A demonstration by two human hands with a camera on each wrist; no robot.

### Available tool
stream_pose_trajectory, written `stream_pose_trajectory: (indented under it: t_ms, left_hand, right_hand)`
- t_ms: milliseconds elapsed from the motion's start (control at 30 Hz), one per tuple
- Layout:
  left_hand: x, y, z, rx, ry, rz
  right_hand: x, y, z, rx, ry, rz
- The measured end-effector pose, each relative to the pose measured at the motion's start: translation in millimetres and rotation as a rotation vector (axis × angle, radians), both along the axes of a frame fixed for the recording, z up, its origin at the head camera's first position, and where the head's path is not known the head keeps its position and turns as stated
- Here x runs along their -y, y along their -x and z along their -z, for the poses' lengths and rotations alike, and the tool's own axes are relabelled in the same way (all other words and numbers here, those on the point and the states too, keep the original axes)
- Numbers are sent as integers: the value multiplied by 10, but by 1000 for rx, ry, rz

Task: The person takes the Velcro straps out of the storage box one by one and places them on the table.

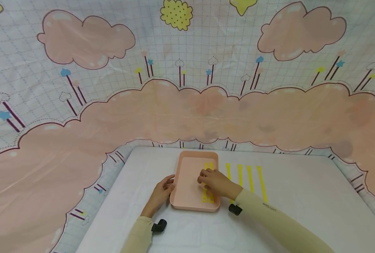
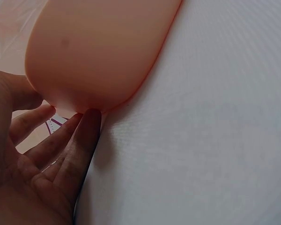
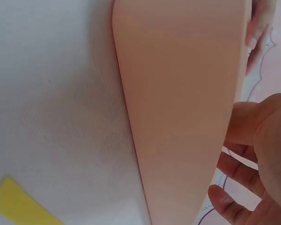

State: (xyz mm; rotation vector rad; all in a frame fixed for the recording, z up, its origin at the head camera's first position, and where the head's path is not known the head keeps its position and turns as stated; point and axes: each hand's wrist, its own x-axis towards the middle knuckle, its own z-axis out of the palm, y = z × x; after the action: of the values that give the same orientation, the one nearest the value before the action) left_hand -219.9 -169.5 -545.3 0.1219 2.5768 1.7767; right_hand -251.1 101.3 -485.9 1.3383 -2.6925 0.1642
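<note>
A pink rectangular tray (image 1: 187,168) lies on the white table. Two long yellow strips (image 1: 204,196) with notched ends lie side by side in its right half. My right hand (image 1: 217,182) is over these strips, its fingers loosely bent and spread. In the right wrist view no object shows between those fingers (image 3: 241,173), which sit beyond the tray's wall (image 3: 178,93). At the tray's left side is my left hand (image 1: 162,192). Its extended fingertips (image 2: 89,122) touch the outer wall of the tray in the left wrist view, while the thumb end is hidden behind the rim.
To the right of the tray, several more yellow strips (image 1: 250,179) lie in a row on the table (image 1: 301,196), partly covered by my right forearm. A patterned cloth (image 1: 187,112) with clouds hangs behind the table. Each wrist wears a black camera (image 1: 159,225).
</note>
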Motion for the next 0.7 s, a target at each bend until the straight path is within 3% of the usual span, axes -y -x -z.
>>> stream_pose_trajectory:
  t_ms: [400,700]
  left_hand:
    - [-19,-2,-1,-13,8,-6]
    - [-24,3,-8,-12,9,-2]
  right_hand:
    - [67,80,32,-187,-203,9]
    - [95,121,80,-210,-236,24]
